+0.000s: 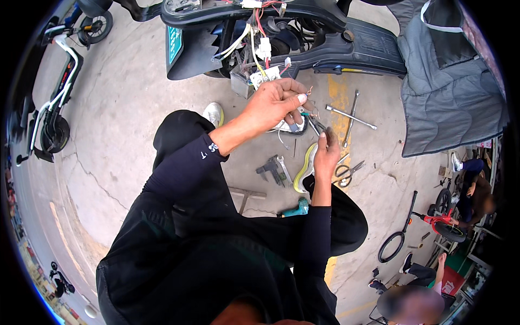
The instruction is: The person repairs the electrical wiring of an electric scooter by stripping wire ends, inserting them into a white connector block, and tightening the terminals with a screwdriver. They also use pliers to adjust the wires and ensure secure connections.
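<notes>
My left hand (280, 103), just below the dark scooter frame (366, 47), pinches thin wire (309, 92) with its copper end showing. Lower and to the right, my right hand (326, 153) grips a pair of pliers (319, 125), their jaws near another wire end under my left fingers. Behind my hands are a white connector block (259, 79), bundled coloured wires (260, 33) and a grey metal box (240, 84). A white-rimmed part with a short pale cable sits under my left hand, partly hidden.
On the concrete lie a cross wrench (351, 118), scissors (348, 173), a spanner (284, 169), a caliper-like tool (269, 169) and a teal power tool (293, 210). A grey quilted cover (452, 108) hangs right. A white scooter (54, 100) stands left; two people (468, 187) (417, 276) are at the right.
</notes>
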`<state>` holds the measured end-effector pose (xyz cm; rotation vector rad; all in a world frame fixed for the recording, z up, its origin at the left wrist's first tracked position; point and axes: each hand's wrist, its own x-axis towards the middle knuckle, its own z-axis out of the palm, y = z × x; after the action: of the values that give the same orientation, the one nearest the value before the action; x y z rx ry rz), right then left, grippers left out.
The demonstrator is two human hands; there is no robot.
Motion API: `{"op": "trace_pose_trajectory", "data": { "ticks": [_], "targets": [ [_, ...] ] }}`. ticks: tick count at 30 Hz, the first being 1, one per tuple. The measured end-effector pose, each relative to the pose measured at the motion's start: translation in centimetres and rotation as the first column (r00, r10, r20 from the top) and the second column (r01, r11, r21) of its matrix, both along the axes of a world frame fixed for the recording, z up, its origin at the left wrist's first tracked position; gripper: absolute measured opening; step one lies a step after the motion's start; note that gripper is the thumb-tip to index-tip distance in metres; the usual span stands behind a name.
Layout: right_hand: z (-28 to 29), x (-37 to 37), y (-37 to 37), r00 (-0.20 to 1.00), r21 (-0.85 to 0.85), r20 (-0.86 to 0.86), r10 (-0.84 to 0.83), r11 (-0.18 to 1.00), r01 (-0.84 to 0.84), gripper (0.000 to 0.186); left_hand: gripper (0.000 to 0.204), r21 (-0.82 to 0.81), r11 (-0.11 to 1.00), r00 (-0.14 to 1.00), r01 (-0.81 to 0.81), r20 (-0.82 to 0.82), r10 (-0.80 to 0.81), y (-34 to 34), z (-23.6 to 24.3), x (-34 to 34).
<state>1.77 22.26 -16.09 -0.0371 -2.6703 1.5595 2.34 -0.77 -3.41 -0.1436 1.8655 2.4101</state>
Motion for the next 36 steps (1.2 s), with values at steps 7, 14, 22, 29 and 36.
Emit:
{"op": "trace_pose_trajectory", "data": {
  "ticks": [7,14,22,29,36],
  "targets": [
    [12.9,-5.7,-4.8,0.830,-0.682,0.072,0.553,0.635,-0.363,0.029,0.014,-0.247,0.943,0.845,-0.224,-0.532,0.062,1.4,1.6,1.4],
    [14.4,-5.9,-6.9,0.737,-0.640,0.128,0.664,0.623,-0.450,0.022,0.016,-0.017,0.954,0.926,-0.299,-0.246,0.285,0.6,1.8,1.9],
    [13.6,-3.5,-7.6,0.741,-0.429,-0.046,0.670,0.657,-0.620,0.033,0.018,0.052,0.945,0.946,-0.322,-0.019,0.323,0.4,2.4,1.6],
    [11.1,-1.6,-9.5,0.919,-0.423,-0.130,0.372,0.818,-0.391,0.021,0.015,-0.114,0.897,0.882,-0.426,-0.275,0.384,1.5,0.2,1.3],
    [12.2,-1.1,-10.3,0.935,-0.705,0.023,0.353,0.669,-0.235,0.020,0.016,-0.508,0.711,0.854,-0.486,-0.451,0.262,0.4,1.2,1.8]
  ]
}}
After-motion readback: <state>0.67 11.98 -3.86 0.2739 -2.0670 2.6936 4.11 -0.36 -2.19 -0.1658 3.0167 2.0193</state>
